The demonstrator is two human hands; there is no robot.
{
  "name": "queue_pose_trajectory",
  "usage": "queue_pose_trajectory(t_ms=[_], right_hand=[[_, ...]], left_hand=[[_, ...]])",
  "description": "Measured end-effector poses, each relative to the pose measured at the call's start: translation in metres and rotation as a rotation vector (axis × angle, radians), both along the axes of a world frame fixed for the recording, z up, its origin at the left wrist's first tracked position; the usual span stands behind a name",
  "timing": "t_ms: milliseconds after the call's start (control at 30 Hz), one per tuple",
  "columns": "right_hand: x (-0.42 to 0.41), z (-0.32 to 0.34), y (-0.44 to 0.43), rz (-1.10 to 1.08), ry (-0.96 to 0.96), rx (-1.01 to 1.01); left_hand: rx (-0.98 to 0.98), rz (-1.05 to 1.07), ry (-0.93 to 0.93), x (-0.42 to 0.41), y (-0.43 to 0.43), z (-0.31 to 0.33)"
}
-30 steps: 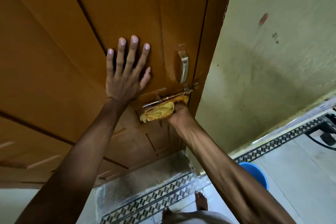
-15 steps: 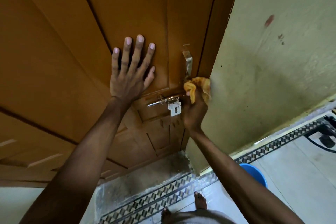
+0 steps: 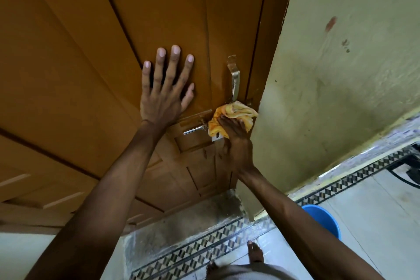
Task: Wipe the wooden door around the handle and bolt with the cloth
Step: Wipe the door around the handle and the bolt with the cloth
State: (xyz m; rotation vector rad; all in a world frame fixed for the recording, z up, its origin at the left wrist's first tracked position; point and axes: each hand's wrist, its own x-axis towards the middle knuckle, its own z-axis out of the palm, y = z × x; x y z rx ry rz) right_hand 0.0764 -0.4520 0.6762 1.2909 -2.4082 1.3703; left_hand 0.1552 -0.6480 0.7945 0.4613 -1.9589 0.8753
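Right hand [image 3: 236,141] grip clutching the yellow cloth [image 3: 229,116] just below the door handle [image 3: 235,82], left hand [image 3: 164,95] splayed flat left of it.

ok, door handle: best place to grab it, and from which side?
Grip the handle by its bowed middle span, where the metal stands off the door. Both ends sit fixed against the wood, and the yellow cloth in the right hand crowds its lower end. Probably come from the left, since the door frame sits close on the right.
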Motion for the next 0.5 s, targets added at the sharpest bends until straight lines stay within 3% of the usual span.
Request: queue_pose_trajectory(t_ms=[200,367,500], right_hand=[[0.031,-0.001,-0.016,-0.088,-0.083,-0.076],[0.029,-0.001,-0.012,0.028,-0.097,-0.108],[0.011,0.008,0.012,0.156,-0.031,0.000]], left_hand=[[0.010,-0.011,-0.004,0.000,0.001,0.001],[-0.011,-0.002,-0.008,0.000,0.000,-0.001],[0.009,-0.020,-0.005,-0.001,0.001,0.001]])
